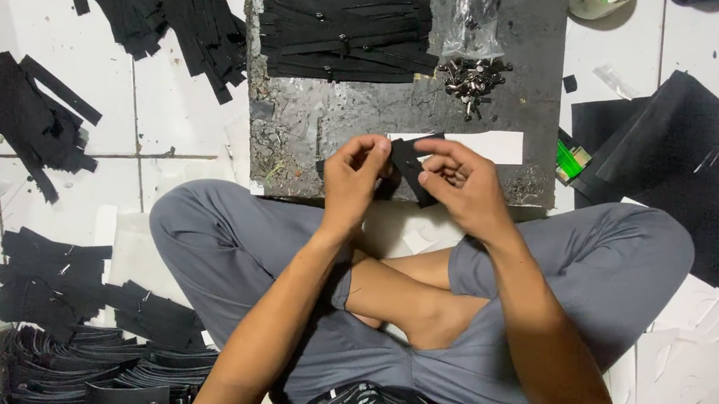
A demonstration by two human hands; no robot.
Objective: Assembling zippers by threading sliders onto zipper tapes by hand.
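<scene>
Left hand (355,169) and right hand (464,181) both pinched 1 black strip (410,164), at near edge of dark board (296,118), metal rivets (473,77) toward far edge.

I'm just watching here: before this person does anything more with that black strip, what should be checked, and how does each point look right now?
1. Both hands on the black strip: ok, left hand and right hand pinch it.
2. Strip over the dark work board: ok.
3. Metal fasteners within reach: ok, a small heap lies on the board.
4. Stack of black strips out of the hands' way: ok, at the board's far side.
5. Fastener already in the held strip: cannot tell, fingers hide it.
</scene>
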